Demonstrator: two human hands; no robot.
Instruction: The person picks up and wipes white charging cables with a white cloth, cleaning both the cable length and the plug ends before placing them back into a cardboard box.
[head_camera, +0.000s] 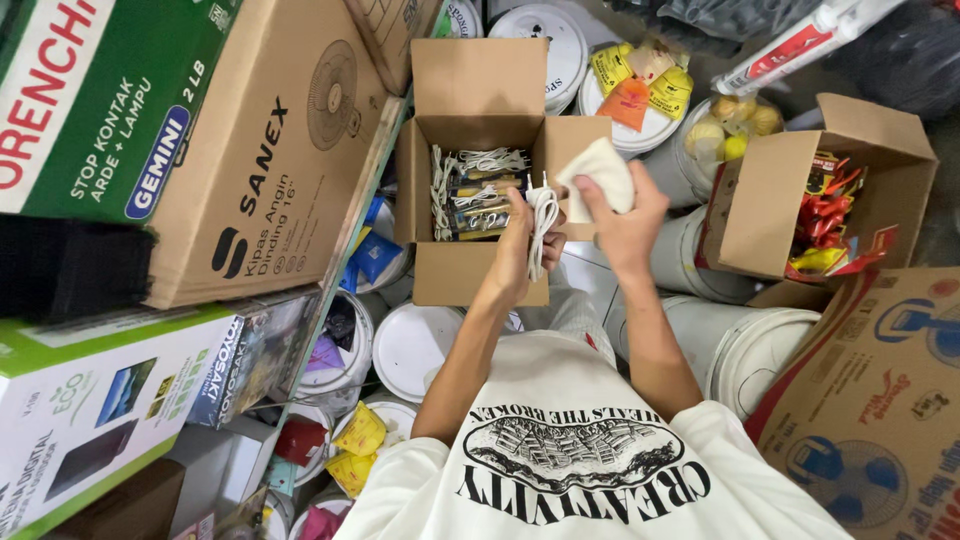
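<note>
White coiled cable bundle (541, 228) hangs pinched in the left hand (518, 245), just in front of the open brown cardboard box (480, 100). The right hand (625, 225) grips a cream cloth (598, 170) beside that box. Loose loops could slip or snag on its flap.

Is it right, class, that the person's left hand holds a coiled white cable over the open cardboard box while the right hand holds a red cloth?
Not quite: the head view shows the cloth in the right hand is cream-white, not red. The rest stands: the left hand holds a coiled white cable over the open cardboard box.
</note>
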